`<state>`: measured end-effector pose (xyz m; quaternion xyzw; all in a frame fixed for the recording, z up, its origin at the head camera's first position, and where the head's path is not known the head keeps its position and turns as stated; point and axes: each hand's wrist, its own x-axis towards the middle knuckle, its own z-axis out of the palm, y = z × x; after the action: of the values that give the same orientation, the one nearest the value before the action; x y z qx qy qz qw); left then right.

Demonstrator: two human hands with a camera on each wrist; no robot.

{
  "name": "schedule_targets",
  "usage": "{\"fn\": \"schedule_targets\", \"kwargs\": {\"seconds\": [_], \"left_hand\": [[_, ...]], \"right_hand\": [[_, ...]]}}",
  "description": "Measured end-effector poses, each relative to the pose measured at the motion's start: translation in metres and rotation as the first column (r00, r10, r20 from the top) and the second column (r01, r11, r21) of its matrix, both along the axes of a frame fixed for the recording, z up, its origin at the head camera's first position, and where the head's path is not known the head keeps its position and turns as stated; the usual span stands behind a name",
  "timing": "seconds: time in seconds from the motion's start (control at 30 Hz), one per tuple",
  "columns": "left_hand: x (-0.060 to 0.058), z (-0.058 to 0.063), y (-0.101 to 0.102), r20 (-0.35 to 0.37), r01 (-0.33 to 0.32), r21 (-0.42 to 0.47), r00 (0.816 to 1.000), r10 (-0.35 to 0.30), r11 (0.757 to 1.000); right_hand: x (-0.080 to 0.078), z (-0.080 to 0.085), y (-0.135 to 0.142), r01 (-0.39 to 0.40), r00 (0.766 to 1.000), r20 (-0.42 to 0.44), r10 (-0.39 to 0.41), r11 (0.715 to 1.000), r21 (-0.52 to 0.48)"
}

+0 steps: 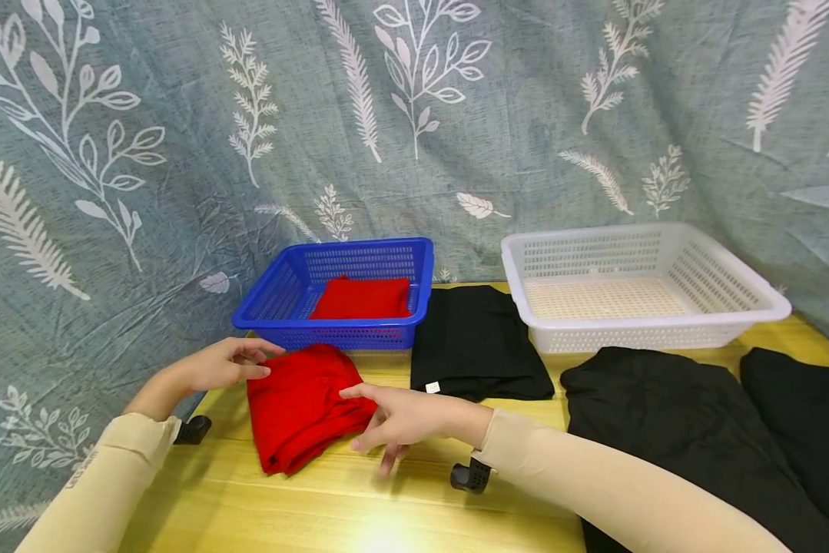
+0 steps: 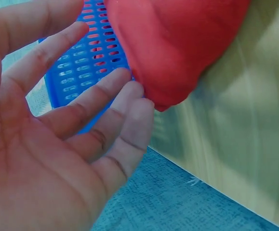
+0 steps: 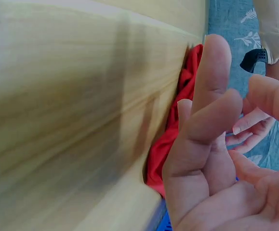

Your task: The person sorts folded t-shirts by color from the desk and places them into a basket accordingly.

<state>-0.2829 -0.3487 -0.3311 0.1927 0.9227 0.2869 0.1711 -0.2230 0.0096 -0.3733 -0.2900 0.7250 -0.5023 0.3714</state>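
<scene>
A red folded piece of clothing (image 1: 300, 407) lies in a loose bundle on the wooden table, in front of the blue basket (image 1: 338, 324). My left hand (image 1: 223, 365) hovers at its upper left edge, fingers relaxed and slightly bent. In the left wrist view the palm of that hand (image 2: 57, 139) faces the red cloth (image 2: 173, 43) with nothing in it. On the other side, my right hand (image 1: 414, 418) is at the bundle's right edge, its index finger overlapping the cloth in the head view. Its fingers (image 3: 192, 139) are loosely spread and hold nothing.
Another folded red cloth (image 1: 366, 298) lies inside the blue basket. A black folded garment (image 1: 476, 338) with a white tag sits beside it. The white basket (image 1: 649, 322) stands at the back right. Dark garments (image 1: 649, 415) lie beneath and beyond my right forearm. A patterned curtain (image 1: 455, 138) hangs behind.
</scene>
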Motion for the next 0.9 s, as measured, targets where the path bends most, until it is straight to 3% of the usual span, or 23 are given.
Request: {"fn": "schedule_targets", "kwargs": {"seconds": [0.13, 0.47, 0.9], "left_hand": [[-0.001, -0.006, -0.001, -0.041, 0.023, -0.012, 0.999, -0.023, 1.0], [0.003, -0.015, 0.004, -0.048, 0.035, -0.006, 0.998, -0.036, 0.999], [0.012, -0.025, 0.011, 0.044, -0.002, 0.046, 0.999, 0.0, 0.999]], "right_hand": [[0.0, -0.004, -0.004, -0.02, 1.0, 0.005, 0.02, 1.0, 0.01], [0.0, -0.013, -0.009, -0.022, 1.0, 0.009, 0.022, 0.998, 0.051], [0.003, -0.016, 0.0, -0.013, 1.0, 0.02, 0.012, 0.998, 0.054]]}}
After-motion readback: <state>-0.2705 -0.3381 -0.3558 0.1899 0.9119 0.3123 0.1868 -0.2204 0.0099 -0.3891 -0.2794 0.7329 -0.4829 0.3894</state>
